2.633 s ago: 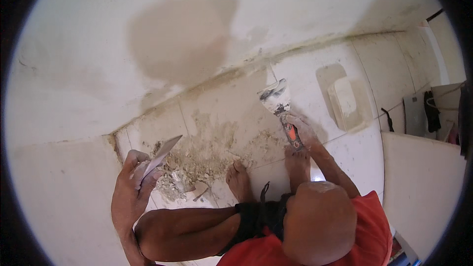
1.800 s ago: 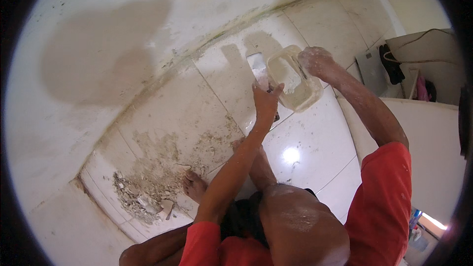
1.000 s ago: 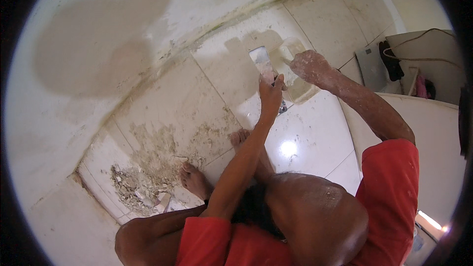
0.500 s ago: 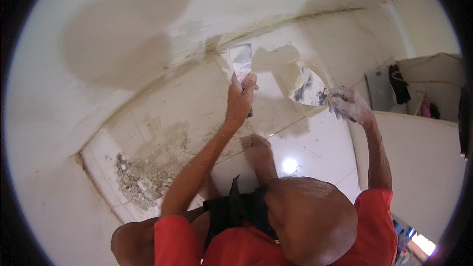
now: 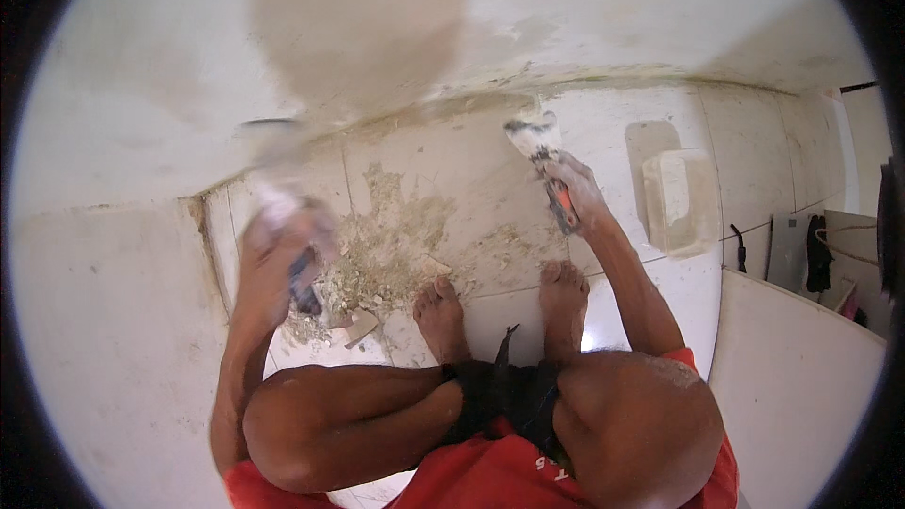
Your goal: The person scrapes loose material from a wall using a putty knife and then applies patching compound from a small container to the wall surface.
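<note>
My left hand is closed on a putty knife near the left wall corner; motion smears both, with the blade raised against the wall behind. My right hand grips a second putty knife with a black and orange handle and a wide blade smeared with white material, held over the tiles close to the wall's foot. A translucent rectangular tub with pale white material sits right of my right hand. Chipped plaster debris lies on the tiles under and beside my left hand, near my bare feet.
The white wall runs across the top, with a stained base; another wall meets it at the left. A low white partition bounds the right, with a grey panel, a dark cloth-like item and a cord behind it.
Both hands have left the tub, carrying their putty knives: my left hand far leftward and down, blurred, my right hand leftward of the tub. The view has swung back toward the left corner.
</note>
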{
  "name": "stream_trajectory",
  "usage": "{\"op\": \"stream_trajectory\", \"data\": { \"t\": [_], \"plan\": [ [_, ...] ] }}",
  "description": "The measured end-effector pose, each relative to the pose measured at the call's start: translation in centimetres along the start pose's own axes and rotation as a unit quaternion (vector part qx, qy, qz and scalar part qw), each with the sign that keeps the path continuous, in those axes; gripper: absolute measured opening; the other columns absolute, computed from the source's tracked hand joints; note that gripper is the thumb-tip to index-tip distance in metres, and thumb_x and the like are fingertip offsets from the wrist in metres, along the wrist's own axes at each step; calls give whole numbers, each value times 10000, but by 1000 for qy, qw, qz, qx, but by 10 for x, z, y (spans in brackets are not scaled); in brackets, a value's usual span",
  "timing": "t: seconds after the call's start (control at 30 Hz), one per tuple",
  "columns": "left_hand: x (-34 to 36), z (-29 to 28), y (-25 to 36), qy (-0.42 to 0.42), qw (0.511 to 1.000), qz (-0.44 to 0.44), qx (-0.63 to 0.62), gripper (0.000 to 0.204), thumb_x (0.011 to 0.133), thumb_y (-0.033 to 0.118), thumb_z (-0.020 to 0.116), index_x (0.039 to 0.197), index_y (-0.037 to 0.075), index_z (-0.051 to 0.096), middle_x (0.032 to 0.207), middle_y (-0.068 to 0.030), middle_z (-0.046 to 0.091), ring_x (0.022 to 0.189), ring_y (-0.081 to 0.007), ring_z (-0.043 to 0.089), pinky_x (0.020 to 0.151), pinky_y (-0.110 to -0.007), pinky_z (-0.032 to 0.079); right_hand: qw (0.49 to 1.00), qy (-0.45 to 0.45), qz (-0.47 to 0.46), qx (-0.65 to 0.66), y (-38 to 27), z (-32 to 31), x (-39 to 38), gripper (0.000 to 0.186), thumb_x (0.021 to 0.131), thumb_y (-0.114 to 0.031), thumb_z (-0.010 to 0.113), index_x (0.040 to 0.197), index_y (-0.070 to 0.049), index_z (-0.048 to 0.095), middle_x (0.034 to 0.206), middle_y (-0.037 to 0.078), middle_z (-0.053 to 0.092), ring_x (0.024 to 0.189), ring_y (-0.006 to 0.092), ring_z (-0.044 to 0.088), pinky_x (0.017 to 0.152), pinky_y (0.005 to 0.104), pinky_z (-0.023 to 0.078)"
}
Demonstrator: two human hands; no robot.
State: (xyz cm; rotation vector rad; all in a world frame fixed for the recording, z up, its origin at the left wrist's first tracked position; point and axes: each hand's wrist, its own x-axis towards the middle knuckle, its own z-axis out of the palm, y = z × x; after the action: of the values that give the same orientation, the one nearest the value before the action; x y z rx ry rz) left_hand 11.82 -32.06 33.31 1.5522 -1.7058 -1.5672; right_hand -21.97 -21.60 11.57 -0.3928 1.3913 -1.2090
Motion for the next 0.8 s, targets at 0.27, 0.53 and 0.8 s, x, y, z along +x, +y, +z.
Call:
{"op": "stream_trajectory", "data": {
  "t": [0.27,0.53,0.8],
  "plan": [
    [-109,-58,58,260,891,348,-134,225,942,219,563,1081,53,504,866,-57,528,592,-103,447,696,-381,347,997,18,35,65,18,3,80,224,878,-269,607,805,-58,598,604,28,548,422,124,475,396,276,400],
    [-143,-33,70,86,786,263,-552,227,975,234,574,894,148,380,750,22,364,582,-100,297,542,-254,320,997,56,46,32,18,18,101,262,916,-263,570,867,-15,640,661,26,586,458,110,538,391,257,455],
    [-125,-25,63,26,733,307,-606,217,979,220,567,895,144,381,748,24,363,581,-93,296,535,-242,300,987,-21,15,159,-16,20,116,192,925,-212,585,993,-34,603,884,119,676,541,128,586,418,252,469]
  ]
}}
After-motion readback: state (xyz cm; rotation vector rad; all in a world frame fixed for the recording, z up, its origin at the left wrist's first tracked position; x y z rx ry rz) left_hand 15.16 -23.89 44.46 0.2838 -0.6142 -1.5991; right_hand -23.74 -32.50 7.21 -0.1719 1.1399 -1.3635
